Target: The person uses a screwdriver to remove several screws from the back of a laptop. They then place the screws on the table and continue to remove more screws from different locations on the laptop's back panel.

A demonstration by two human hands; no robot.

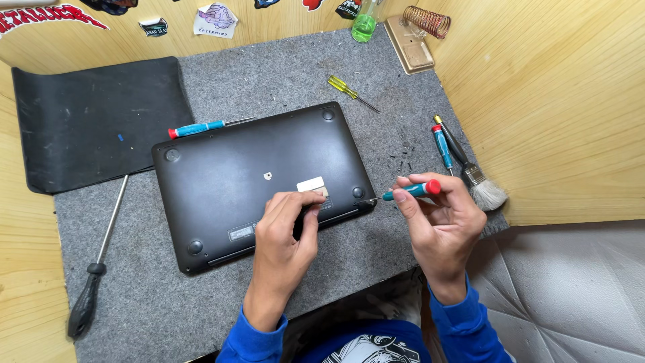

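A black laptop (235, 168) lies bottom-up on a grey felt mat (148, 289), with round rubber feet at its corners and a white label near its front edge. My left hand (285, 235) rests on the laptop's front edge, fingers bent over the vent area. My right hand (437, 215) holds a small teal screwdriver with a red cap (413, 191), its tip touching the laptop's front right corner.
On the mat lie a teal screwdriver (198, 128) behind the laptop, a yellow one (349, 91), another teal one (442, 148), a brush (474, 176), several small screws (403, 158) and a long black-handled screwdriver (94, 269). A black pad (87, 121) lies left. Wooden walls enclose the bench.
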